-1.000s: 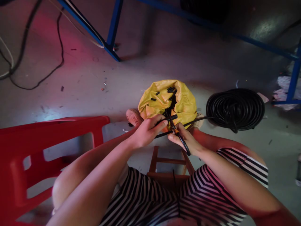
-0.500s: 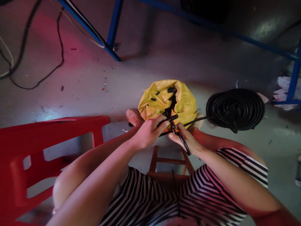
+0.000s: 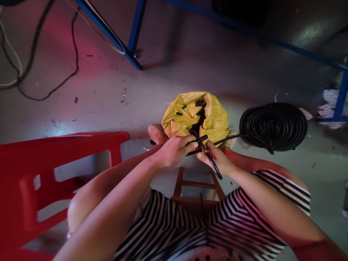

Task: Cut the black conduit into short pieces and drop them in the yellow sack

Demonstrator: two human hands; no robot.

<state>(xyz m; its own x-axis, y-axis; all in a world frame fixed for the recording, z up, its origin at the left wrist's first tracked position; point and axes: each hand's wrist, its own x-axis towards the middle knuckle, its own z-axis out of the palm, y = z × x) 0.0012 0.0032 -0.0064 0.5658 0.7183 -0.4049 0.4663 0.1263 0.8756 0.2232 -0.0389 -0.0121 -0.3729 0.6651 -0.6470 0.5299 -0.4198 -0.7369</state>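
My left hand (image 3: pixel 176 149) is closed around a black tube (image 3: pixel 203 138), whose short ribbed end juts out past the thumb. My right hand (image 3: pixel 217 158) grips scissors (image 3: pixel 212 164) with black handles, and their blades cross the tube close to my left fingertips. Both hands are over the near edge of a crumpled yellow bag (image 3: pixel 220 119). Several short black pieces (image 3: pixel 179 114) lie on its folds and in its dark opening. From beneath my hands the tube runs right to a large black coil (image 3: pixel 272 127) on the floor.
A red plastic stool (image 3: pixel 89 139) stands at my left. Between my legs is a wooden stool frame (image 3: pixel 178 183). Blue metal legs (image 3: pixel 137 27) rise ahead, with dark cables (image 3: pixel 76 54) on the floor at far left. Small scraps are scattered about.
The scissor handles have come closer together and the blades look more closed on the tube. The whole view has shifted slightly; both hands keep their places over the bag.
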